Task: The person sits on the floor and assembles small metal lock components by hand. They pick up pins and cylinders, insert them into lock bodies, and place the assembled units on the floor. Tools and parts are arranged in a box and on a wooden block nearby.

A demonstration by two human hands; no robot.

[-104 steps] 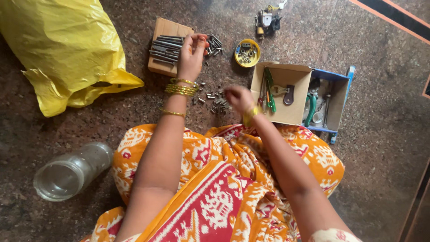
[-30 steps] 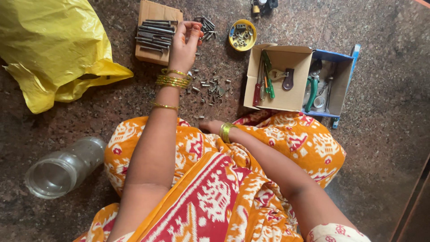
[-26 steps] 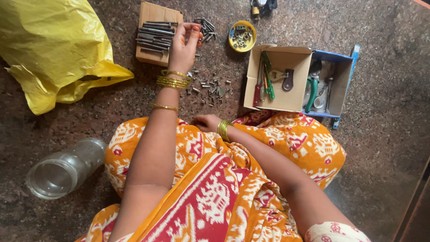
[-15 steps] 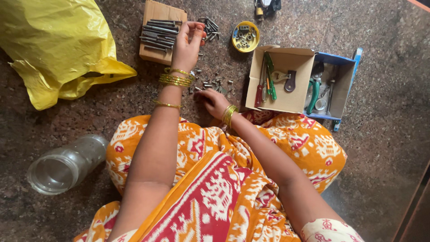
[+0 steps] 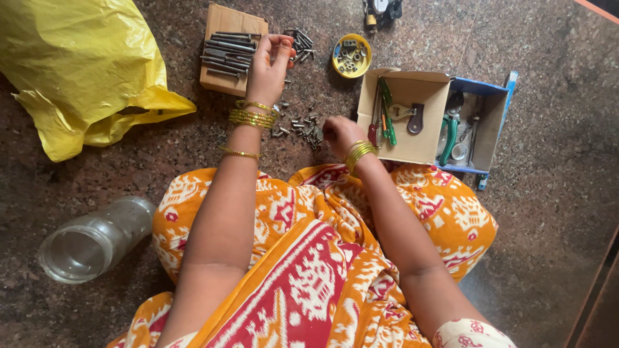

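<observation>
The left hand (image 5: 266,69) is held far out beside the block of long bolts (image 5: 229,50), fingers curled around something small that cannot be made out; the right hand (image 5: 340,132) is closed loosely just right of the scattered screws (image 5: 302,126) on the floor, nearer them.

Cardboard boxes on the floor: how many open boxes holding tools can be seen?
2. The brown open box with screwdrivers lies beside the right hand. The blue-edged box with green-handled pliers touches its far side. Some tools inside may be hidden.
</observation>
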